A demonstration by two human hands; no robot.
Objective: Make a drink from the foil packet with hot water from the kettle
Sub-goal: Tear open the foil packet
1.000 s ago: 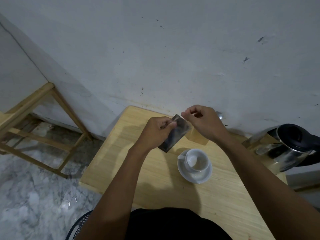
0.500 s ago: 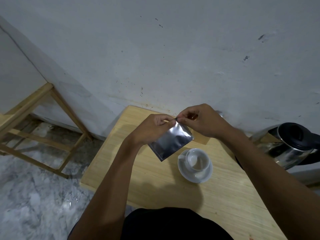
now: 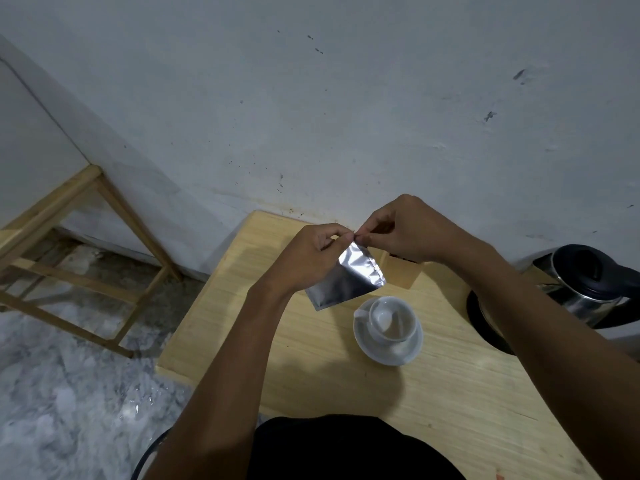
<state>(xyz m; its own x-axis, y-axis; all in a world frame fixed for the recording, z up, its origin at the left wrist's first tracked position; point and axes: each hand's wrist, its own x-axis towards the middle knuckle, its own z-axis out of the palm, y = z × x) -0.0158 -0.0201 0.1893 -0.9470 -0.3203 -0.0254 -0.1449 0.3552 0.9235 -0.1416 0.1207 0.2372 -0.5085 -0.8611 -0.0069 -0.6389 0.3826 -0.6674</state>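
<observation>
A silver foil packet (image 3: pixel 349 282) hangs tilted above the wooden table (image 3: pixel 346 386). My left hand (image 3: pixel 308 258) pinches its top edge from the left, and my right hand (image 3: pixel 401 230) pinches the same top corner from the right, fingertips almost touching. Below and right of the packet stands a white cup (image 3: pixel 391 318) on a white saucer (image 3: pixel 391 351); the cup looks empty. A steel kettle (image 3: pixel 588 285) with a black lid sits at the right edge of the table, partly behind my right forearm.
A small brown paper box (image 3: pixel 401 271) stands behind the packet near the wall. The white wall runs close along the table's far edge. A wooden frame (image 3: pixel 83 244) stands on the marble floor to the left. A round dark base (image 3: pixel 485 323) lies by the kettle.
The packet has turned from edge-on and dark to showing its shiny silver face. Both hands rose slightly and now pinch its top corner together.
</observation>
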